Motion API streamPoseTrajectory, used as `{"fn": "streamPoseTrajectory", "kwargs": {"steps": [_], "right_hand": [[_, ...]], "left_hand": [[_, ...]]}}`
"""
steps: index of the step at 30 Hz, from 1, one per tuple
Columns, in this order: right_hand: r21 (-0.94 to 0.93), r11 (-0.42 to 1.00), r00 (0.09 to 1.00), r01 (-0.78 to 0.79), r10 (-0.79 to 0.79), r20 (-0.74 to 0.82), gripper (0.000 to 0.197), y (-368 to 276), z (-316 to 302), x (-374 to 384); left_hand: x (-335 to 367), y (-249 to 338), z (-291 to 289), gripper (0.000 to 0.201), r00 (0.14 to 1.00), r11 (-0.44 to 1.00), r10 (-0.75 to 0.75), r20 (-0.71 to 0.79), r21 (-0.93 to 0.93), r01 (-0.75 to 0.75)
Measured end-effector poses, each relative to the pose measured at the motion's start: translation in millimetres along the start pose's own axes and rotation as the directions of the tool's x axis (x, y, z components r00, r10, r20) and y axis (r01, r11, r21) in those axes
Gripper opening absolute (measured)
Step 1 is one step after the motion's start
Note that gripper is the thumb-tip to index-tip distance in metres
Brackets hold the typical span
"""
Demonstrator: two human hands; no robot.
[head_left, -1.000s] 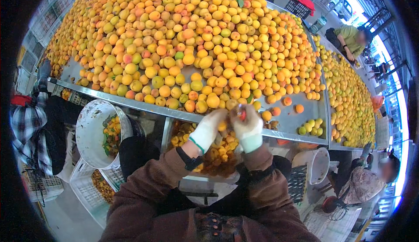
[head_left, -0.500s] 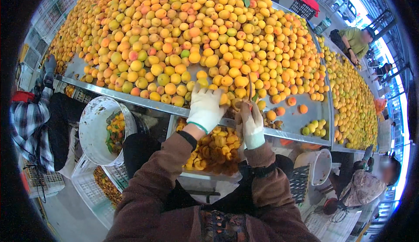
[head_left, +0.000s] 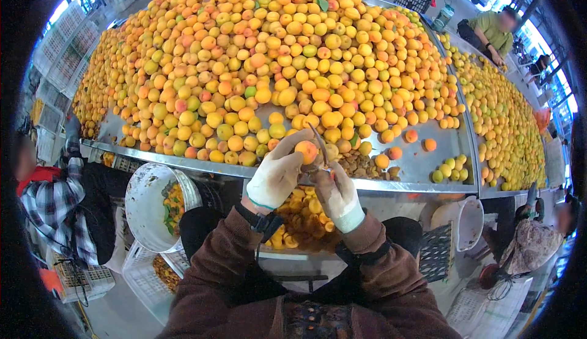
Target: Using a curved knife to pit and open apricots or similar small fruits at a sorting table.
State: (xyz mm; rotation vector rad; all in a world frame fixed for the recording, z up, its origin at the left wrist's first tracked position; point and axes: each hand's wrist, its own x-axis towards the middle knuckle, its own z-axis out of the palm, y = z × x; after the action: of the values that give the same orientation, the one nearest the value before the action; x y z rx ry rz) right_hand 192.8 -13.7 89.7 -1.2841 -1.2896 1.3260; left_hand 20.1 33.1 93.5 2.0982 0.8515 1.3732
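Note:
My left hand [head_left: 276,171], in a white glove, pinches an orange apricot [head_left: 307,151] between thumb and fingers, above the metal table's near edge. My right hand [head_left: 340,196], gloved too, is closed round a small knife whose thin curved blade [head_left: 320,140] points up and away, right beside the apricot. I cannot tell whether the blade touches the fruit. Beyond both hands rises a big heap of yellow and orange apricots [head_left: 263,64]. Below them, between my knees, sit opened apricot halves [head_left: 313,209], partly hidden by my hands and sleeves.
The metal table [head_left: 422,155] carries a few loose apricots and a small greenish group at right. A white bucket [head_left: 142,207] with fruit scraps stands left, a white crate [head_left: 137,272] below it. Another pale bucket [head_left: 468,223] is at right. Several people sit around the tables.
My left hand has come back from the heap's edge, now with an apricot held up in its fingers. My right hand with the knife has shifted slightly left, toward it. The view has shifted a little.

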Motion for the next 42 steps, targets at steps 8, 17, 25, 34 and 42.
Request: {"fn": "streamPoseTrajectory", "kwargs": {"steps": [8,17,25,34,42], "right_hand": [[-0.24,0.968,0.997,0.079,-0.078,0.016,0.02,-21.6,-3.5,-4.8],[-0.019,0.996,0.995,0.086,-0.087,-0.052,0.018,-8.7,-5.7,-2.2],[-0.01,1.0,0.996,0.021,-0.022,-0.089,0.024,-4.9,-0.3,-4.3],[0.105,0.993,0.988,0.053,-0.037,-0.15,0.029,5.4,23.0,-1.0],[0.233,0.966,0.989,-0.114,0.132,-0.064,0.028,25.3,19.5,7.1]], "left_hand": [[1.7,20.5,8.8,0.034,0.807,0.403,-0.562,0.183,-0.791,0.46],[6.4,30.7,7.9,0.042,0.761,0.484,-0.579,0.293,-0.627,0.61],[-1.7,31.9,9.4,0.041,0.773,0.644,-0.6,0.205,-0.45,0.619],[-3.0,38.2,2.7,0.046,0.771,0.704,-0.625,0.12,-0.342,0.623],[-7.0,21.5,-1.8,0.045,0.712,0.671,-0.637,0.296,-0.243,0.701]]}}
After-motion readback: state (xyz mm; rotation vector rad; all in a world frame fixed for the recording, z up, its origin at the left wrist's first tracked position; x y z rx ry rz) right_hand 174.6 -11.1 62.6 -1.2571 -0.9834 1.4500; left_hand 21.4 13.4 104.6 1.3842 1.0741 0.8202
